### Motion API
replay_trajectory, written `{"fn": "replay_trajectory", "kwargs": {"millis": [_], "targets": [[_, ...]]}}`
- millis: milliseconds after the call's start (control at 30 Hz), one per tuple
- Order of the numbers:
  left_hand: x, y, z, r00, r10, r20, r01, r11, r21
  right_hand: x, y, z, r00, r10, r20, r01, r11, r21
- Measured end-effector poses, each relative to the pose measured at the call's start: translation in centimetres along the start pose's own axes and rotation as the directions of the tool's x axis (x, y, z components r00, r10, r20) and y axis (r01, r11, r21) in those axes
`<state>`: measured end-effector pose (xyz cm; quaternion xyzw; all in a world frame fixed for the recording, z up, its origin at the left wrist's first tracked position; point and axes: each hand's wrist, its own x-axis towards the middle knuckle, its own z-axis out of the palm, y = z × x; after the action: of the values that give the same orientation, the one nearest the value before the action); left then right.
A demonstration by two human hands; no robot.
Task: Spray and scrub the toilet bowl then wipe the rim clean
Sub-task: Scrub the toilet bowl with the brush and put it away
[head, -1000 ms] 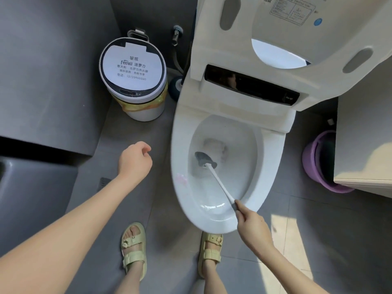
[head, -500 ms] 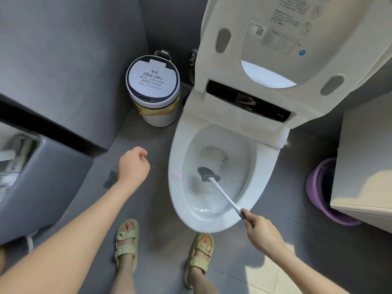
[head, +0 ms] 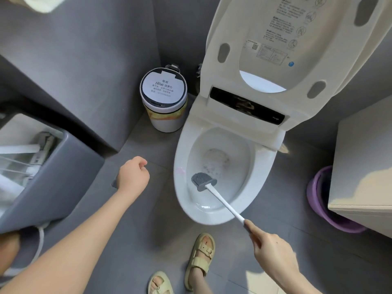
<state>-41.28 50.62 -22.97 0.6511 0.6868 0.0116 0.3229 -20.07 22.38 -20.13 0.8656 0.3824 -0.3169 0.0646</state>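
- Brush head (head: pixel 201 181) sat low inside the toilet bowl (head: pixel 257 172), close to its near-left wall. Its grey bristles faced up at us rather than into the porcelain, and I couldn't tell whether they were touching it.
- The white handle (head: pixel 224 203) slanted back over the front lip to the right hand (head: pixel 269 249), which gripped the very end with fingers curled round it.
- The left hand (head: pixel 132 177) hung over the floor beside the bowl, loosely curled, holding nothing and well apart from the toilet.
- Scrubbing looked to be the step in hand. Foamy specks lay on the water (head: pixel 216 160), so the spraying seemed to be done.
- To my eye, a roll of the wrist would have turned the bristles onto the wall.
- A grip further down the handle would have given more push than holding it at the tip.
- Short strokes worked round the whole wall and up under the rim would have served best, kept slow so nothing flicked out over the sandals (head: pixel 201 255).
- A pink smear (head: pixel 180 170) sat on the left rim, something for the wipe afterwards.
- The seat and lid (head: pixel 275 39) stood raised, leaving the rim open all round.
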Motion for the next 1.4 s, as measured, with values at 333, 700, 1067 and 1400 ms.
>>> {"fn": "replay_trajectory", "kwargs": {"millis": [333, 700, 1067, 1400], "targets": [[-1.9, -4.9, -0.7, 0.997, 0.073, -0.001, -0.073, 0.997, -0.009, 1.0, -5.4, 4.7, 0.986, -0.157, 0.049, 0.164, 0.970, -0.178], [-1.5, -6.2, -2.0, 0.991, 0.137, -0.001, -0.137, 0.991, -0.001, -1.4, -7.2, 5.8, 0.994, 0.056, -0.090, -0.034, 0.974, 0.223], [-0.8, -5.0, -1.8, 0.989, 0.134, 0.067, -0.137, 0.989, 0.055, -1.9, -10.0, 6.9, 0.983, 0.179, 0.040, -0.177, 0.871, 0.459], [2.9, 1.4, -1.6, 0.969, 0.228, 0.100, -0.234, 0.971, 0.048, 10.6, -9.0, 1.7, 0.873, 0.386, 0.297, -0.449, 0.400, 0.799]]}}
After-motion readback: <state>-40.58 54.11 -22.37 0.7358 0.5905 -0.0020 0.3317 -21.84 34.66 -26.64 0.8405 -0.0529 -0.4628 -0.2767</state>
